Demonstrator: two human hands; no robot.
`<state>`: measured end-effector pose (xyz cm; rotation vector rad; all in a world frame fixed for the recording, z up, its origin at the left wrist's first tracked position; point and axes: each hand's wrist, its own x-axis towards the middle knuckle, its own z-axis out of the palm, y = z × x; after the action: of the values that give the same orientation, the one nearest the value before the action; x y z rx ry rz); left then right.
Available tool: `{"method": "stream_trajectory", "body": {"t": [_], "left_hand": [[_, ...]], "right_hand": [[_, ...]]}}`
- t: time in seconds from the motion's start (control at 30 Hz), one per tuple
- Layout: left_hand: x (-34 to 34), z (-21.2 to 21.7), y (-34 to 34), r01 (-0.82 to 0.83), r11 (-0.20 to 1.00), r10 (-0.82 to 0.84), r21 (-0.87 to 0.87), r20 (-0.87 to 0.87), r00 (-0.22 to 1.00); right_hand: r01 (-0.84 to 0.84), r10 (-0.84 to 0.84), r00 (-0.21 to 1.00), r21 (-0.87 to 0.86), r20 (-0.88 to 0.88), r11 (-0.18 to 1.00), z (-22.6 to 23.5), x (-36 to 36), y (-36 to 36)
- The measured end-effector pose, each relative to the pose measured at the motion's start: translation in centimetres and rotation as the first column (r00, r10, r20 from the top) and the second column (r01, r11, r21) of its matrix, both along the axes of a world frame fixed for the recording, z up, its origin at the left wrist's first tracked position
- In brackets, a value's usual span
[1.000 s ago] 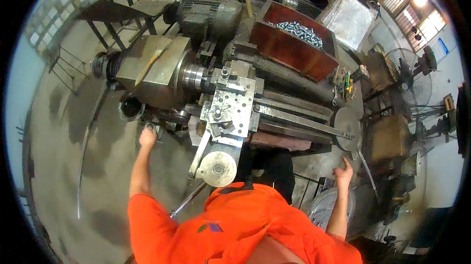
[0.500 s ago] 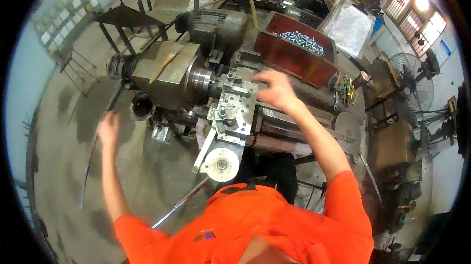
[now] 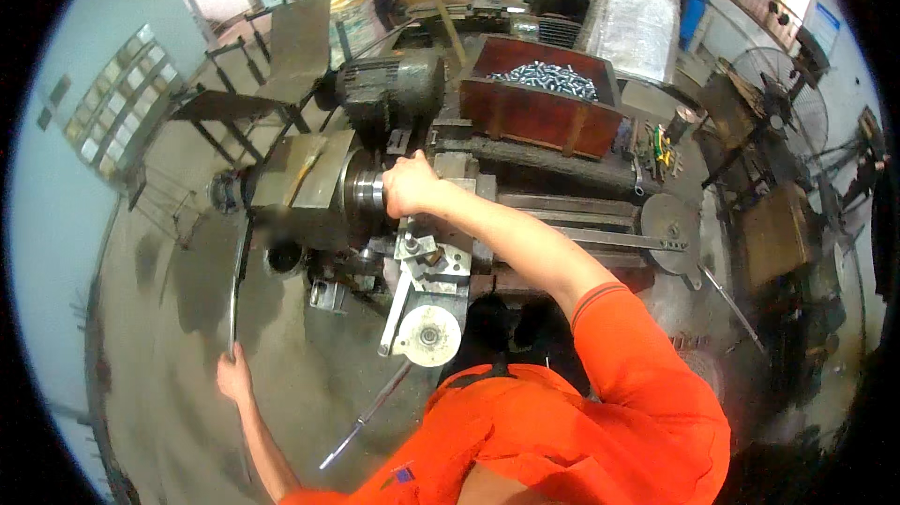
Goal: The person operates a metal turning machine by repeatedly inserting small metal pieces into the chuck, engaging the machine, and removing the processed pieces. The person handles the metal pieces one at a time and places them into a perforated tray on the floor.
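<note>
My left hand (image 3: 234, 376) is closed round the lower end of a long metal lever (image 3: 233, 308), which hangs from the left end of a lathe headstock (image 3: 305, 188). My right hand (image 3: 411, 188) is at the bright ringed spindle nose (image 3: 366, 191), fingers curled in. Whatever it may hold there is hidden behind the hand. Just below that hand, the tool post (image 3: 419, 248) sits on the lathe's slide. A pale round handwheel (image 3: 430, 335) is at the near end of the slide, beside a flat bar handle (image 3: 396, 313).
A brush (image 3: 302, 177) lies on the headstock. Behind the lathe stand a motor (image 3: 392, 88) and a dark red wooden box (image 3: 539, 116) with many small metal parts. Hand tools (image 3: 661, 150) lie right of the box. A long rod handle (image 3: 366, 414) juts out low in front.
My left hand has moved down to the lever's end and closed on it; the lever now hangs more upright. My right hand has moved left from above the slide to the spindle nose.
</note>
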<state>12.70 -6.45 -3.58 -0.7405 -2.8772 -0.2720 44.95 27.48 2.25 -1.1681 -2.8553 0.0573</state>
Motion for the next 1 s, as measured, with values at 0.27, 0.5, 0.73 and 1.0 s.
{"method": "stream_trajectory", "body": {"t": [0.27, 0.5, 0.73, 1.0], "left_hand": [[-2.3, 0.2, -0.4, -0.049, 0.994, 0.045, 0.096, 0.037, 0.998], [3.8, -1.0, -0.2, -0.028, 1.000, 0.028, -0.003, -0.022, 0.999], [4.6, -0.6, -0.9, 0.032, 0.999, -0.031, 0.016, -0.069, 0.997], [-3.6, -1.8, 3.6, 0.519, 0.794, -0.584, 0.316, 0.157, 0.797]], "right_hand": [[0.014, -0.008, 0.997, -0.080, 0.076, 0.997, 1.3, -0.4, -0.7], [0.029, -0.027, 0.996, -0.025, 0.081, 0.999, 0.7, -0.5, -0.3], [0.179, -0.191, 0.898, -0.069, -0.396, 0.982, 3.8, 3.9, 0.8], [0.419, -0.278, 0.659, 0.035, -0.699, 0.907, 4.0, 20.7, 9.5]]}}
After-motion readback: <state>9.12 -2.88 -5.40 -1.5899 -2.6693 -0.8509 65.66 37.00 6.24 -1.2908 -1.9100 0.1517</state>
